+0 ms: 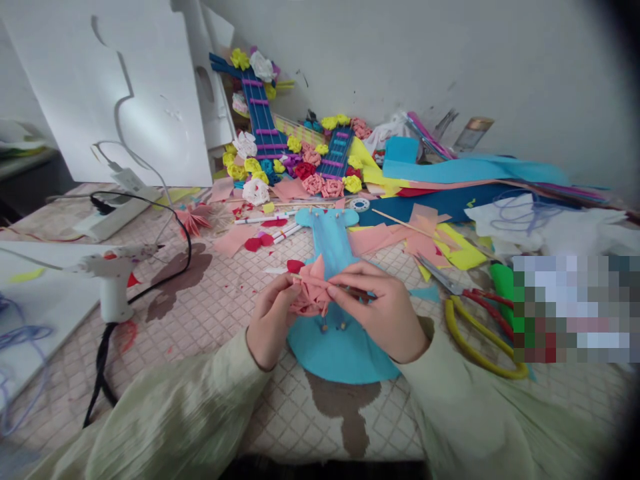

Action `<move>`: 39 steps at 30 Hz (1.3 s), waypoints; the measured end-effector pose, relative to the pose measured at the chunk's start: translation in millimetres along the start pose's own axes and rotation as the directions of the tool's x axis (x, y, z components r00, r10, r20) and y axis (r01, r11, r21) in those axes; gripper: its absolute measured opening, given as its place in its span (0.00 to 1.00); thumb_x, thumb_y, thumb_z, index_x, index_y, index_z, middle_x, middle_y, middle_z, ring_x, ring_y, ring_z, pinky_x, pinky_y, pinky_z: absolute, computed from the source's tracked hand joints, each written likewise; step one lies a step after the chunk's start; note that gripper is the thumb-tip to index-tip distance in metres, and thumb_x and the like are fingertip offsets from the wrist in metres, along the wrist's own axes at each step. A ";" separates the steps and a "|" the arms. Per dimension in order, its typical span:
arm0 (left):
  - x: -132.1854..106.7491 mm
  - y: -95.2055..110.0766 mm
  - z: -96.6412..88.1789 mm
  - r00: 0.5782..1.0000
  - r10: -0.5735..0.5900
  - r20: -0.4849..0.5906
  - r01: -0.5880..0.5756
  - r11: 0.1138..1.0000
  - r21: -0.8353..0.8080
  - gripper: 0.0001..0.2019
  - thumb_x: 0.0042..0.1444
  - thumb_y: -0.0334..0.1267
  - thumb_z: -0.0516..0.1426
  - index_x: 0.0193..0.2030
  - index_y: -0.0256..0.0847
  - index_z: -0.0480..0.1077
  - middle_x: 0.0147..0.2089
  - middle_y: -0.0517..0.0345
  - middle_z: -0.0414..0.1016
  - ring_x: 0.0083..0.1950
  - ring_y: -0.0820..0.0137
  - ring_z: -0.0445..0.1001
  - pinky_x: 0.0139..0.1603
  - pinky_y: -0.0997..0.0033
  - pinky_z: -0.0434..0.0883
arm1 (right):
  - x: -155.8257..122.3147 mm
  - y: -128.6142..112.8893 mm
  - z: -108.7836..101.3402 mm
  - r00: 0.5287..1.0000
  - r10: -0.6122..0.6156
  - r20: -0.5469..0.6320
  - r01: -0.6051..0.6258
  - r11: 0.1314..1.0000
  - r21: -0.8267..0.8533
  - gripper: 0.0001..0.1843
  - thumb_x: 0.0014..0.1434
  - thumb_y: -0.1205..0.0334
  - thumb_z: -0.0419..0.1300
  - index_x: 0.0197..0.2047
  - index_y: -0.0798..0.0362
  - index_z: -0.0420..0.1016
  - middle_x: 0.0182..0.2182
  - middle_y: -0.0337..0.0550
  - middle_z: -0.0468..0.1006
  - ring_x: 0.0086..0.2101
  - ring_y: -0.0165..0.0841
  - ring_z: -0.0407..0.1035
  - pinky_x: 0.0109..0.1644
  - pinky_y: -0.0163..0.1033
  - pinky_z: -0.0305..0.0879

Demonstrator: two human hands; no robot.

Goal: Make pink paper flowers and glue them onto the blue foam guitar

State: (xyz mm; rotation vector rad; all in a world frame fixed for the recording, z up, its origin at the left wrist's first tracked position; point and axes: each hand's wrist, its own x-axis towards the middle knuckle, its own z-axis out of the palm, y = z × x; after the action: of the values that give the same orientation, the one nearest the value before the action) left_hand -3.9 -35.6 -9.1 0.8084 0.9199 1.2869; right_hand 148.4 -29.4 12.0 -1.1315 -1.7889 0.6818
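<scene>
My left hand pinches the side of a pink paper flower with folded petals. Across the flower's top, my right hand is closed on a thin wooden stick, with pink paper lying along its front part. Fingers of both hands hide part of the flower and stick. Beneath them on the table lies a light blue guitar-shaped piece, its wide rounded end toward me. Small pegs show on this piece near its narrow end and just below the flower.
A glue gun with a black cable stands at left. Scissors with red and yellow handles lie at right. Several pink paper sheets and a tape roll lie beyond. Dark blue guitar shapes with paper flowers lean at the wall.
</scene>
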 end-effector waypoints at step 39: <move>-3.5 6.6 2.1 0.975 0.114 0.189 -0.162 0.951 0.262 0.05 0.45 0.32 0.60 0.30 0.35 0.68 0.27 0.59 0.71 0.29 0.76 0.69 0.31 0.77 0.68 | -4.6 -11.1 1.1 0.998 -0.058 -0.026 0.057 0.997 -0.056 0.05 0.49 0.73 0.57 0.28 0.56 0.71 0.26 0.38 0.68 0.25 0.23 0.62 0.25 0.29 0.60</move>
State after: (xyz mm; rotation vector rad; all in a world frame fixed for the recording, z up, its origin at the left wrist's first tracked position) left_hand -5.0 -38.2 -1.9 1.2028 0.9278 1.2009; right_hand 143.8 -38.3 18.6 -1.1159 -1.8199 0.5835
